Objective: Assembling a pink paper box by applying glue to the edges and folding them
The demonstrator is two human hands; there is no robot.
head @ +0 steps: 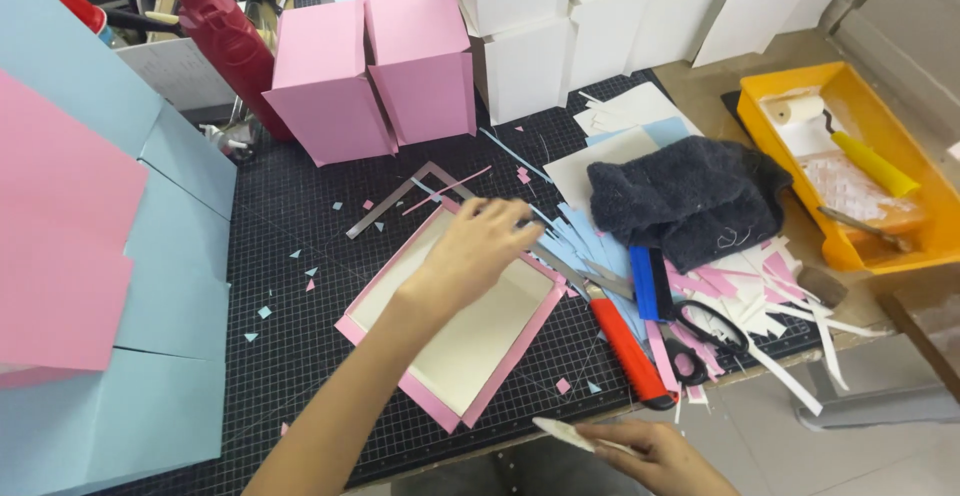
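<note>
2 pink boxes [372, 71] (upright) beside white boxes [560, 26]

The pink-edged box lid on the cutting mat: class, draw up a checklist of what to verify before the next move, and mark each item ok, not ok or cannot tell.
1. Pink-edged box lid lies flat on the black cutting mat, open side up: ok.
2. Left hand rests on the lid's far rim, steadying it: ok.
3. Right hand has a grip on the white flat tool: ok, though it is off the mat at the near edge.
4. Mat around the lid free of scraps: not ok, small pink and blue offcuts lie about.
5. Red-handled knife blade covered: cannot tell.
6. Paper wrapped smoothly inside the lid: cannot tell.
</note>
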